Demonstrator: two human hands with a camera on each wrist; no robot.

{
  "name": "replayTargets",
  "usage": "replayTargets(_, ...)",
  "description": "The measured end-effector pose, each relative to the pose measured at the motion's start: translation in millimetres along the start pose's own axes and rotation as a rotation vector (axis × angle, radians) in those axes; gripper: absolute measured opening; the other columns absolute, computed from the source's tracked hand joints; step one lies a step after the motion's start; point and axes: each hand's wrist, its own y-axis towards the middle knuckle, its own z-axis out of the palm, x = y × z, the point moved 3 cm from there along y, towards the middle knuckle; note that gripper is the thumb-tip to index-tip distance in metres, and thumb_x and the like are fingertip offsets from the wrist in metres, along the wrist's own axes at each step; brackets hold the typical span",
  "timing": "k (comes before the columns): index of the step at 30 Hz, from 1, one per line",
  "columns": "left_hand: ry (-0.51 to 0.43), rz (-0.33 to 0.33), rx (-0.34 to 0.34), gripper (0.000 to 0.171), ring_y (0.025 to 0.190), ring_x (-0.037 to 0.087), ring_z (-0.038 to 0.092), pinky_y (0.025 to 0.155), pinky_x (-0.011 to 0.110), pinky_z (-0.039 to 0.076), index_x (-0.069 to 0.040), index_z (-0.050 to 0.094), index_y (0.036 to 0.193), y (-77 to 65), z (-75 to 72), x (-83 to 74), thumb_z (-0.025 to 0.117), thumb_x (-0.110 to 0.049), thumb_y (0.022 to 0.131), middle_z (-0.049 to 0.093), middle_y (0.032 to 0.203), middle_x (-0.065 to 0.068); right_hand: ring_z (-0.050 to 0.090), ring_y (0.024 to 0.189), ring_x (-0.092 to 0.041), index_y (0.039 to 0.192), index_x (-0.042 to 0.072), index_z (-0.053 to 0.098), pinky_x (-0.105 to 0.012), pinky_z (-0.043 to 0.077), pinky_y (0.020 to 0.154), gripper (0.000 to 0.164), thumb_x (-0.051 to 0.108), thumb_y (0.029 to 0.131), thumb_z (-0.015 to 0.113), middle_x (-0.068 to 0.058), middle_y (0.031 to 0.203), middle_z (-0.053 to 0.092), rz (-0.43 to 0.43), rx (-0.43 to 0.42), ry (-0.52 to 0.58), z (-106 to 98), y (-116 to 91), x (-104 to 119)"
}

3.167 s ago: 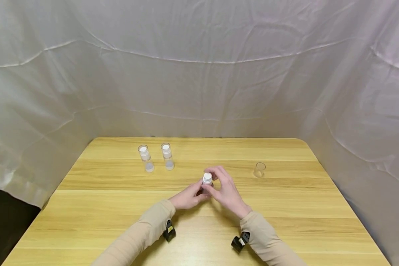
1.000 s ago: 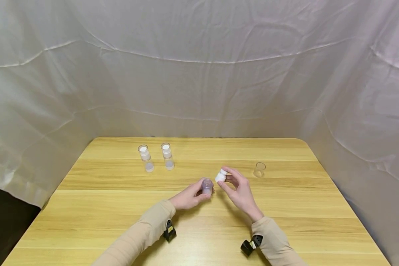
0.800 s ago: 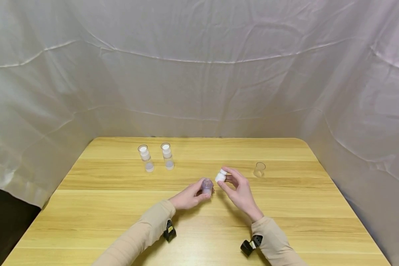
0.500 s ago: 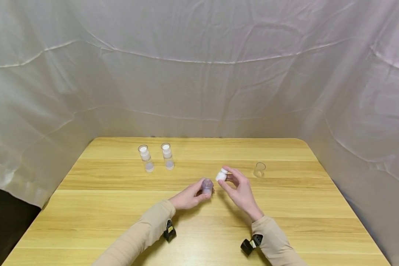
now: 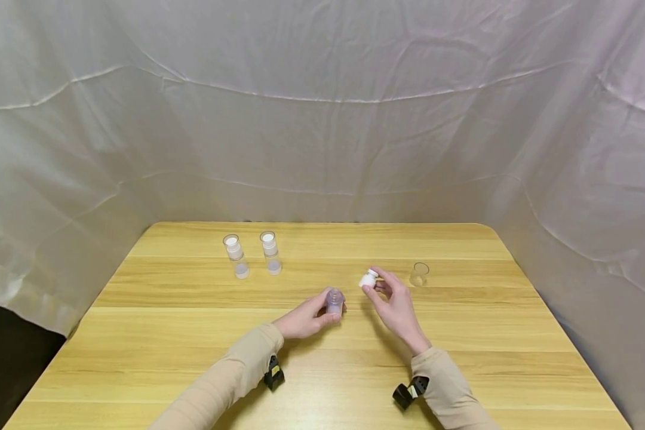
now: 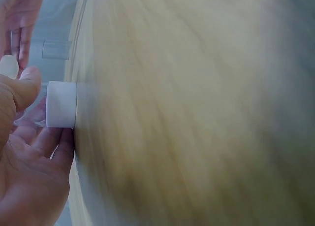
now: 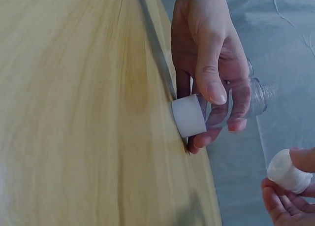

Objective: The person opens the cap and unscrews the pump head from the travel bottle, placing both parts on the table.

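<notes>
My left hand (image 5: 303, 318) grips a small clear bottle (image 5: 334, 300) upright on the table, its threaded neck uncovered. The right wrist view shows fingers wrapped round the clear body above its white base (image 7: 189, 116). To the right of the bottle and apart from it, my right hand (image 5: 400, 307) pinches a white pump head (image 5: 368, 279) between thumb and fingers, held tilted above the table. In the right wrist view the pump head (image 7: 288, 172) shows a rounded white end; its far side is hidden by the fingers.
Two clear bottles with white tops, one (image 5: 236, 257) beside the other (image 5: 271, 254), stand at the back left of the wooden table (image 5: 183, 334). A clear open-topped cap (image 5: 420, 275) stands to the right, beyond my right hand. Grey curtains (image 5: 322, 149) surround the table.
Both hands were together at the bottle; the right hand has since lifted the white pump head off its neck, paused, then moved further right with it. The left hand has stayed put.
</notes>
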Motion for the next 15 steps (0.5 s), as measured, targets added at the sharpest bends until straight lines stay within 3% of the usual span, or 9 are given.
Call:
replayTargets(4,0.001,-0.005,0.001,0.034,0.125,0.033,0.061,0.116,0.045,0.047,0.002,0.045,0.134,0.0,-0.1,-0.4,0.052,-0.01,0.104,0.063,0.128,0.019,0.068,0.103,-0.041,0.135,-0.015,0.051,-0.037,0.06,0.097,0.049,-0.005,0.09,0.067,-0.031,0.119,0.062,0.047,0.036,-0.054,-0.9,2.0,-5.3)
replayTargets(9,-0.004,-0.005,0.007,0.033,0.125,0.033,0.061,0.116,0.045,0.047,0.002,0.044,0.134,-0.2,-0.4,-1.8,0.052,-0.01,0.104,0.063,0.128,0.02,0.068,0.105,-0.04,0.136,-0.014,0.05,-0.043,0.06,0.094,0.048,0.002,0.094,0.066,-0.033,0.122,0.061,0.104,0.086,-0.176,-4.4,8.6,-17.6)
replayTargets(15,-0.006,-0.015,0.008,0.033,0.126,0.032,0.061,0.115,0.044,0.047,0.002,0.044,0.134,-0.2,-0.5,-1.6,0.051,-0.01,0.104,0.062,0.129,0.019,0.066,0.09,-0.03,0.123,-0.013,0.059,-0.035,0.06,0.077,0.034,0.008,0.097,0.064,-0.026,0.104,0.067,0.134,0.133,-0.308,-9.9,22.1,-31.6)
